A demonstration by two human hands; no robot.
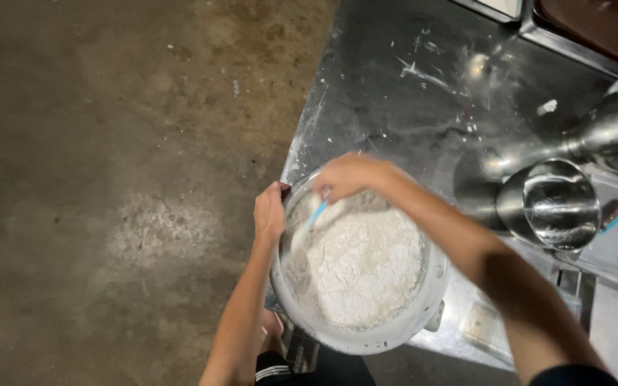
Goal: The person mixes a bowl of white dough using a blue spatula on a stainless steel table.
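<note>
The right hand [352, 175] was closed around a white spoon with a blue handle [307, 223], its bowl just below the fingers in the flour [363, 264]. Beside it, the left hand [270, 212] gripped the rim of the metal bowl [423, 300], probably so it stayed steady at the edge of the steel table [395, 93].
</note>
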